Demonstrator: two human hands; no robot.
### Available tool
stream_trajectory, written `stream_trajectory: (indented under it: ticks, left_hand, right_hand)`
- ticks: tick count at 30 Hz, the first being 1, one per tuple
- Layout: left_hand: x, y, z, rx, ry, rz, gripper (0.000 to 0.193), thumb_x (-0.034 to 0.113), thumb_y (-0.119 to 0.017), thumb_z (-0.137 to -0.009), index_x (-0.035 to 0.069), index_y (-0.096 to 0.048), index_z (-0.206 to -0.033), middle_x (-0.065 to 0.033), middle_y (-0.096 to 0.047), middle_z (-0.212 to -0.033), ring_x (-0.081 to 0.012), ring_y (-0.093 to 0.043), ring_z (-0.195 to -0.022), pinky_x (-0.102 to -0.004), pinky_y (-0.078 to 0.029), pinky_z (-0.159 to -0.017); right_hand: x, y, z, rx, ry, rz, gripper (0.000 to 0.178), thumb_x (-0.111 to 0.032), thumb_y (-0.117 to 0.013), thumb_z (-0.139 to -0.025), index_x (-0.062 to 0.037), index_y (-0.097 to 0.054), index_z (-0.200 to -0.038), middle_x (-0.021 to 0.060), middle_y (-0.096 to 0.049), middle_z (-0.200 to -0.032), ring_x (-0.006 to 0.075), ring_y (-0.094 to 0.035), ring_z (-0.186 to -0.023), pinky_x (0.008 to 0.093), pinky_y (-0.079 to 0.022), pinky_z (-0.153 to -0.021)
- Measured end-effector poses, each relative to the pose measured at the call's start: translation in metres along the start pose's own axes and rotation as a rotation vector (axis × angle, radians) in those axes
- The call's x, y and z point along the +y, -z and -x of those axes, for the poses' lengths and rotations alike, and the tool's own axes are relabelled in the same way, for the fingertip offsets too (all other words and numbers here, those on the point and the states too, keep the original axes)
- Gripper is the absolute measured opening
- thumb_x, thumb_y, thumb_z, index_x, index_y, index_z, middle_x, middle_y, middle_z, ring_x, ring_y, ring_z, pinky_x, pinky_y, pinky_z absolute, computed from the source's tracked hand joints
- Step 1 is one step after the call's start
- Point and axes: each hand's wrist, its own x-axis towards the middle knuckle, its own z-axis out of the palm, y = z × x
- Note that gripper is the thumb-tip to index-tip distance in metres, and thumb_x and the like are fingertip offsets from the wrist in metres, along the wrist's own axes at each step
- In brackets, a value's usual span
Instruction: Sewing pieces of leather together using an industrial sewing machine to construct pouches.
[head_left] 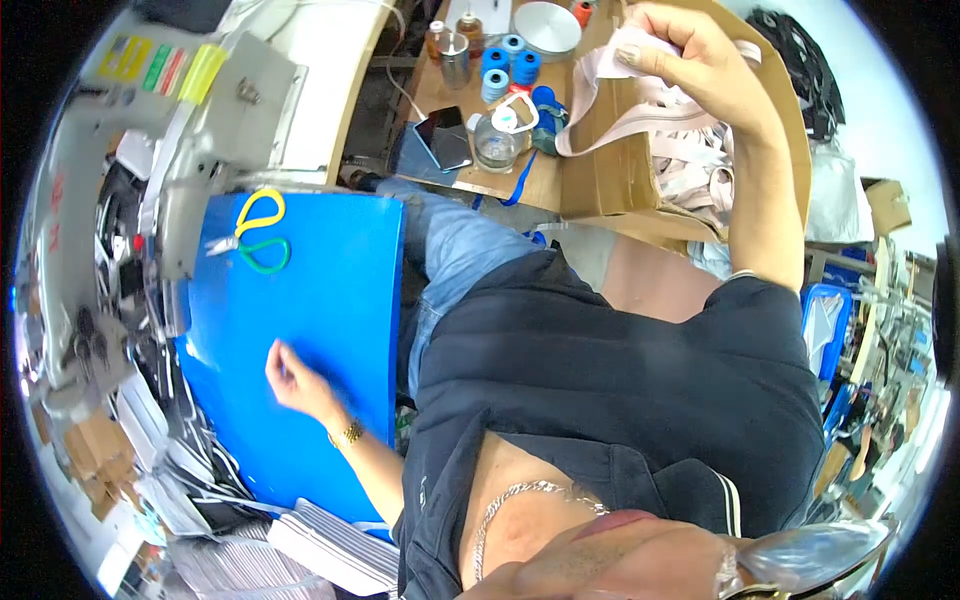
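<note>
My right hand [690,60] is raised at the upper right, its thumb and fingers pinching a pale pink zipper tape [590,110]. A loop of the tape hangs from the hand over the side of an open cardboard box [605,185]. Inside the box lies a heap of the same pale tape [692,170]. At the left, my left hand [300,388] hovers over a blue work board [300,310], its fingers loosely bent and apart with nothing visible in them. Scissors [245,237] with one yellow and one green handle lie at the board's far end.
A grey sewing machine [215,130] stands along the left side. On a wooden table are blue thread cones [525,68], a phone [443,138], a clear jar [497,145], a metal cup [454,62] and a round white plate [547,28]. Striped fabric [335,550] lies at the lower left.
</note>
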Motion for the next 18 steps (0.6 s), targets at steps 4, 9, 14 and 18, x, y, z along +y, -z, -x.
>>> stream_trajectory:
  ticks: [4, 9, 14, 18]
  left_hand:
    - [0.121, -0.024, 0.005, -0.336, -0.334, 0.237, 0.031, 0.006, -0.064, -0.092, 0.003, -0.064, -0.123, -0.0111, -0.063, -0.125, -0.0207, -0.059, -0.114, -0.0316, -0.05, -0.092]
    - [0.218, -0.021, -0.012, -0.67, -0.518, 0.652, 0.085, 0.038, -0.088, -0.067, 0.001, -0.052, -0.134, -0.0142, -0.058, -0.127, -0.0305, -0.057, -0.117, -0.039, -0.044, -0.101]
    - [0.191, 0.056, 0.004, -0.806, -0.078, 0.882, 0.047, 0.009, -0.092, -0.065, 0.001, -0.061, -0.1, 0.0008, -0.063, -0.094, -0.0047, -0.054, -0.081, -0.0203, -0.042, -0.07]
    - [0.119, 0.117, 0.01, -0.685, 0.171, 0.655, 0.023, 0.019, -0.084, -0.077, 0.005, -0.066, -0.077, 0.0038, -0.06, -0.07, -0.0033, -0.051, -0.064, -0.0215, -0.04, -0.056]
  right_hand:
    - [-0.156, -0.036, -0.048, -0.293, -0.085, -0.351, 0.016, -0.013, -0.073, -0.087, 0.0, -0.065, -0.088, 0.0009, -0.065, -0.077, 0.0065, -0.058, -0.068, 0.0226, -0.045, -0.06]
    - [-0.232, -0.111, -0.09, -0.496, 0.532, -0.135, 0.019, -0.019, -0.07, -0.086, -0.0021, -0.064, -0.091, 0.0028, -0.059, -0.078, 0.0109, -0.056, -0.07, 0.0258, -0.045, -0.063]
    - [-0.182, -0.09, -0.114, -0.206, 0.602, -0.038, 0.036, -0.03, -0.07, -0.081, -0.0005, -0.065, -0.1, 0.0051, -0.062, -0.096, 0.0118, -0.059, -0.079, 0.0232, -0.048, -0.071]
    - [-0.156, -0.092, -0.148, -0.445, 0.296, -0.069, 0.036, -0.036, -0.072, -0.08, -0.0107, -0.047, -0.075, -0.0047, -0.044, -0.074, 0.0057, -0.037, -0.066, 0.0236, -0.028, -0.057]
